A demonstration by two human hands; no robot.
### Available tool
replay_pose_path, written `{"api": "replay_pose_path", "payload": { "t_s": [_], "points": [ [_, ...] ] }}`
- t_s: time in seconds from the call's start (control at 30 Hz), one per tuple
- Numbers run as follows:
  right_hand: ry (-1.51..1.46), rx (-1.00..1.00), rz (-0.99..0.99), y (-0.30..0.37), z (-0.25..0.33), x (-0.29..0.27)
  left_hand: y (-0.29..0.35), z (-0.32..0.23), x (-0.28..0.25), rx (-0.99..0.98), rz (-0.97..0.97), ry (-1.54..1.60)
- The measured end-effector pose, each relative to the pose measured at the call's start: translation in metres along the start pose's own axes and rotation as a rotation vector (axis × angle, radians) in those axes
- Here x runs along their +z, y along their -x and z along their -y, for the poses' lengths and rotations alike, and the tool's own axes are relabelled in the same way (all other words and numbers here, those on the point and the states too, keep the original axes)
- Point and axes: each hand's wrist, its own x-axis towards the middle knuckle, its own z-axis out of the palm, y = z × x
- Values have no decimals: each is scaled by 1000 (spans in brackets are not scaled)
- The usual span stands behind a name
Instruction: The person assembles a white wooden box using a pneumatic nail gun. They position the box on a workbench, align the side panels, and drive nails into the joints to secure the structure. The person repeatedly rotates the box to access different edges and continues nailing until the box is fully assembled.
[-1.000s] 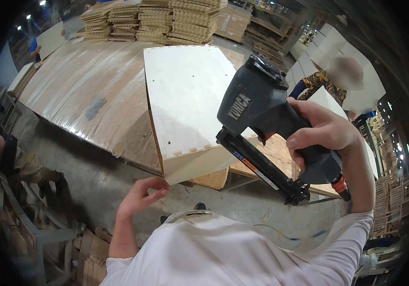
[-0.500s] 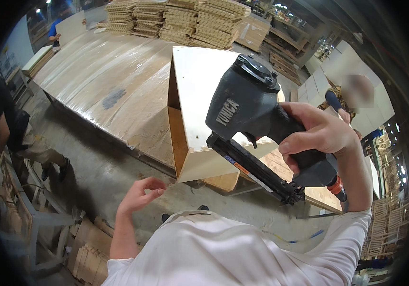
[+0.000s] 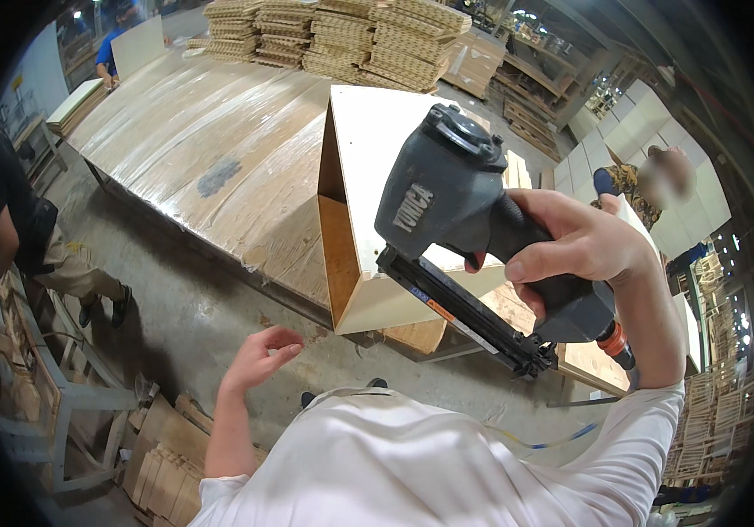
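Note:
A dark grey pneumatic nail gun (image 3: 443,198) fills the middle of the view, its handle wrapped by my right hand (image 3: 570,246). The gun's long black magazine (image 3: 460,312) slants down to the right, and an orange-collared hose fitting (image 3: 616,342) sits at the handle's base. Behind it stands a pale wooden box (image 3: 355,167) with an open side facing left; the gun's nose overlaps its edge, and I cannot tell if they touch. Lower left, my left hand (image 3: 263,356) hangs in the air with loosely curled fingers, thumb apart, holding nothing.
The box rests by the near edge of a wide film-covered worktable (image 3: 219,184). Stacks of notched wooden pieces (image 3: 337,39) line its far side. A person in black (image 3: 21,211) stands at left beside a metal-framed bench (image 3: 87,400); others work far left and right. A hose (image 3: 561,439) lies low right.
My view has shifted slightly, so the table and box appear a little further right. The nail gun stays in my right hand, nearly in place. At far left, a person's panel has moved slightly.

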Motion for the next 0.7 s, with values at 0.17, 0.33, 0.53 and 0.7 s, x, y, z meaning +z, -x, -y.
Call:
{"api": "replay_pose_path", "payload": {
  "t_s": [0.17,0.33,0.53,0.7],
  "points": [
    [-17,-18,-79,25,-13,-10,-36,34,27,63,-35,72],
    [-158,-218,-503,87,-74,-30,-89,46,69,183,74,35],
    [-276,-317,-1022,115,-218,-65,-99,49,106,90,-78,118],
    [-292,-94,-1165,64,-344,-85,-62,-57,116,272,-133,19]
  ]
}}
